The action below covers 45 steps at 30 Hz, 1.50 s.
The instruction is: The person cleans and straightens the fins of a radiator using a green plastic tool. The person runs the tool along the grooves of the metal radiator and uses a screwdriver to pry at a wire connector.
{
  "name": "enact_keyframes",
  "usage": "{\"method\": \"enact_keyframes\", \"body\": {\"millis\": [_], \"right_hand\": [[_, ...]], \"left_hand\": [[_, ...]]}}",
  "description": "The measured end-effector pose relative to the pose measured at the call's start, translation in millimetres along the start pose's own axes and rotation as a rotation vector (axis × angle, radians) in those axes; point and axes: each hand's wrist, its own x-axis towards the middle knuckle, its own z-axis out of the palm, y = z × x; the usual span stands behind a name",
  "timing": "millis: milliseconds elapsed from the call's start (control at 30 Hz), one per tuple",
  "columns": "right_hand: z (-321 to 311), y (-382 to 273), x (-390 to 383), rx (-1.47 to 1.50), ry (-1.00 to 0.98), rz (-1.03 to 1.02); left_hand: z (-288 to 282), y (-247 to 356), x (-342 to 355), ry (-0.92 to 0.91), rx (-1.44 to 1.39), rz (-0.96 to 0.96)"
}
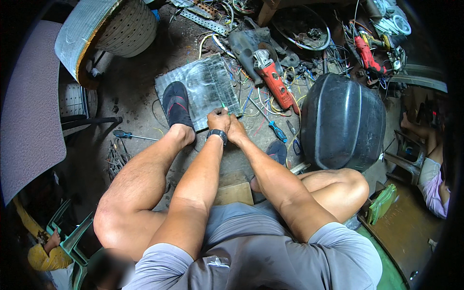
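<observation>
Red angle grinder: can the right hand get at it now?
Probably yes: only loose wires and a screwdriver lie low between the right hand and the angle grinder. That hand is up against the left hand, so may need freeing.

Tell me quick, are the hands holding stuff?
Left hand: curled beside a small, thin green piece; can't tell if gripping it.
Right hand: curled close beside the left; its grip can't be told.

Red angle grndr (276, 82) nr lg blk case (344, 123), grn plastic bag (382, 204)
</observation>
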Motion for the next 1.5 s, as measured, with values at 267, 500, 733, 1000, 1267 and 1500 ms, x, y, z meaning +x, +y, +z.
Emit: {"method": "enact_keyframes", "body": {"millis": [267, 500, 733, 1000, 1267, 1500], "right_hand": [[-3.7, 1.1, -8.8, -0.051, -0.024, 0.01], [-0.6, -3.5, -16.5, -0.04, -0.016, 0.026], [0.4, 15.3, -14.4, -0.043, -0.004, -0.021], [10.3, 19.7, -18.6, -0.043, -0.006, -0.028], [8.7, 31.3, -27.3, 0.015, 0.033, -0.067], [8.9, 36.2, -30.1, -0.021, 0.007, -0.033]], "left_hand": [[3.4, -7.8, -2.4, -0.005, -0.049, -0.034], [2.3, -19.8, -1.6, 0.025, -0.103, -0.012], [4.4, -13.2, -16.1, -0.015, -0.101, 0.019], [-0.7, -24.5, -19.2, -0.02, -0.048, 0.018], [-0.3, -16.6, -36.5, -0.027, -0.025, -0.045], [1.3, -22.2, -41.9, -0.019, -0.027, -0.03]]}}
